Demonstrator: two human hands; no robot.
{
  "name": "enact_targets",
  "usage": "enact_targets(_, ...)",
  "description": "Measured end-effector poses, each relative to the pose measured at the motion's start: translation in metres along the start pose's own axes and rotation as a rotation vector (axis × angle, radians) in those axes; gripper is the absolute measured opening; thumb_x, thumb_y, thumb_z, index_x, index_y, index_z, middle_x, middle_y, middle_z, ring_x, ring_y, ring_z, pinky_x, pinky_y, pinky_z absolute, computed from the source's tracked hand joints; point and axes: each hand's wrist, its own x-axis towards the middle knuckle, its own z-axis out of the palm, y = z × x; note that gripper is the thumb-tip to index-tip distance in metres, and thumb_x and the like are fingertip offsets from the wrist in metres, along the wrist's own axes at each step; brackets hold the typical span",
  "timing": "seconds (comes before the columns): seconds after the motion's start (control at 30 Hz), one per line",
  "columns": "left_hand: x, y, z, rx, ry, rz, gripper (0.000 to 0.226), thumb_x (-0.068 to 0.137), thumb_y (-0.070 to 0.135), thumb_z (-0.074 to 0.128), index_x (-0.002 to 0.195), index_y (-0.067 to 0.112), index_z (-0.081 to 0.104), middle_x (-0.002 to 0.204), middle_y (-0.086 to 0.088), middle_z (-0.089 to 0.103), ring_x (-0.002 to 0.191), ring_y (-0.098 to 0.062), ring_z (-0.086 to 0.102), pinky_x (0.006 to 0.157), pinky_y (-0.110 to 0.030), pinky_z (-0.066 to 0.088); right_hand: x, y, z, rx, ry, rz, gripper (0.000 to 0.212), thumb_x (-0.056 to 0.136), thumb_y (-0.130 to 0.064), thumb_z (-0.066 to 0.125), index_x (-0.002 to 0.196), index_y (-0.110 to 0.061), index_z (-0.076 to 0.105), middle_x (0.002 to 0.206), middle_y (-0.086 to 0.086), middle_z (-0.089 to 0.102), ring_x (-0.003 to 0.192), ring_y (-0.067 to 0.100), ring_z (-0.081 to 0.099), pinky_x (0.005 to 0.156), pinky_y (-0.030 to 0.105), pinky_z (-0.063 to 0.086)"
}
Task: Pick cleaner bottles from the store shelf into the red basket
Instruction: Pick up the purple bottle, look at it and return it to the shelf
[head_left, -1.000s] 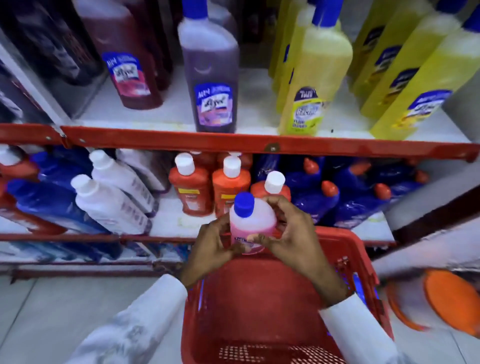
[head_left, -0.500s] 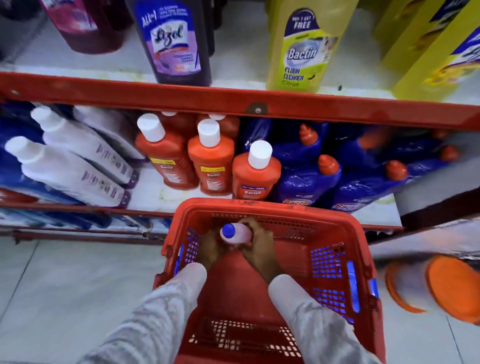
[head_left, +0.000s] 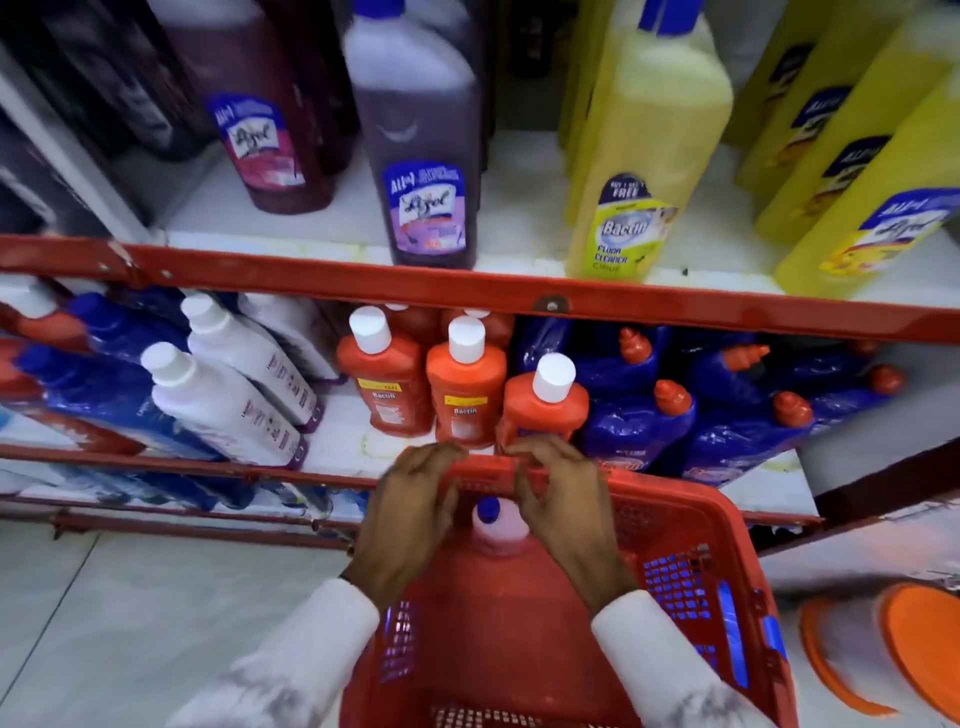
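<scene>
A small pink bottle with a blue cap (head_left: 497, 525) stands inside the red basket (head_left: 675, 519), near its far wall. My left hand (head_left: 410, 512) and my right hand (head_left: 563, 506) hover just above the basket's far rim on either side of the bottle, fingers apart, holding nothing. Right behind my hands, three orange Bactin bottles with white caps (head_left: 465, 384) stand on the lower shelf. On the upper shelf stand a purple Lizol bottle (head_left: 415, 140) and a yellow Bactin floor cleaner bottle (head_left: 649, 145).
The red shelf edge (head_left: 519, 296) runs across the view. White bottles (head_left: 223, 395) lie tilted at lower left, blue bottles with red caps (head_left: 675, 415) crowd the lower right. An orange-lidded object (head_left: 919, 644) sits on the tiled floor at right.
Both hands carried the pink bottle down into the basket, let go of it, and have risen to the basket's far rim. The camera view has tilted up again.
</scene>
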Motion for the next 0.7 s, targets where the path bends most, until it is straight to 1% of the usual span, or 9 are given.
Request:
enact_targets(0.1,0.025,0.008,-0.056,0.19,0.273,0.204,0.031,0.087,0.019,0.064,0.118,0.02,0.063,0.131,-0.003,0.064,0.118,-0.028,0.055,0.096,-0.044,0.045,0.028,-0.048,-0.03,-0.055,0.277,-0.142,0.023,0.084,-0.018,0.065,0.103,-0.03,0.068,0.109,-0.009,0.071,0.101,0.013,0.064,0.08,0.028,0.052)
enact_targets(0.17,0.045,0.008,-0.087,0.272,0.427,0.269,0.036,0.087,0.026,0.064,0.123,0.02,0.059,0.139,-0.005,0.058,0.127,-0.03,0.048,0.102,-0.048,0.04,0.05,-0.078,-0.045,-0.089,0.431,-0.247,0.021,0.083,-0.014,0.065,0.101,-0.025,0.068,0.108,-0.006,0.071,0.103,0.017,0.061,0.086,0.027,0.05)
enact_targets(0.23,0.064,0.006,-0.11,0.329,0.474,0.246,0.047,0.085,0.031,0.064,0.129,0.02,0.054,0.148,-0.009,0.049,0.135,-0.036,0.041,0.108,-0.057,0.035,0.071,-0.103,-0.052,-0.086,0.516,-0.312,0.024,0.082,-0.011,0.064,0.104,-0.019,0.067,0.11,0.0,0.07,0.104,0.024,0.061,0.094,0.033,0.051)
enact_targets(0.33,0.086,-0.004,-0.133,0.412,0.424,0.152,0.064,0.083,0.042,0.061,0.14,0.02,0.043,0.157,-0.014,0.035,0.142,-0.041,0.029,0.112,-0.065,0.025,0.101,-0.143,-0.053,-0.035,0.59,-0.296,0.04,0.078,-0.02,0.064,0.118,-0.014,0.06,0.12,0.007,0.064,0.111,0.029,0.056,0.101,0.039,0.046)
enact_targets(0.4,0.099,-0.014,-0.138,0.438,0.367,0.103,0.071,0.082,0.047,0.06,0.144,0.02,0.037,0.159,-0.016,0.032,0.144,-0.042,0.025,0.114,-0.068,0.021,0.12,-0.166,-0.047,0.002,0.611,-0.2,0.059,0.076,-0.031,0.068,0.13,-0.011,0.052,0.128,0.011,0.059,0.118,0.031,0.052,0.105,0.039,0.039)
enact_targets(0.47,0.11,-0.023,-0.141,0.447,0.309,0.08,0.072,0.082,0.047,0.063,0.144,0.02,0.037,0.157,-0.016,0.034,0.145,-0.042,0.024,0.114,-0.071,0.02,0.138,-0.187,-0.038,0.048,0.586,-0.069,0.083,0.072,-0.042,0.073,0.141,-0.008,0.041,0.139,0.015,0.052,0.127,0.034,0.047,0.11,0.039,0.033)
enact_targets(0.57,0.119,-0.035,-0.138,0.459,0.229,0.089,0.062,0.081,0.046,0.061,0.135,0.021,0.044,0.151,-0.013,0.044,0.144,-0.041,0.029,0.115,-0.07,0.017,0.165,-0.21,-0.024,0.211,0.531,0.092,0.103,0.067,-0.048,0.083,0.146,-0.009,0.03,0.146,0.013,0.047,0.134,0.034,0.045,0.112,0.048,0.04)
enact_targets(0.63,0.121,-0.042,-0.136,0.474,0.2,0.107,0.058,0.081,0.047,0.057,0.13,0.021,0.044,0.143,-0.01,0.051,0.139,-0.04,0.036,0.116,-0.069,0.018,0.18,-0.217,-0.019,0.309,0.555,0.126,0.104,0.064,-0.043,0.088,0.144,-0.008,0.032,0.14,0.012,0.05,0.13,0.033,0.051,0.107,0.051,0.047)
enact_targets(0.7,0.121,-0.046,-0.132,0.483,0.2,0.129,0.057,0.08,0.048,0.056,0.129,0.022,0.043,0.137,-0.008,0.054,0.133,-0.037,0.041,0.115,-0.067,0.018,0.191,-0.216,-0.02,0.401,0.576,0.137,0.099,0.061,-0.037,0.09,0.139,-0.006,0.037,0.133,0.012,0.053,0.122,0.032,0.055,0.101,0.05,0.053)
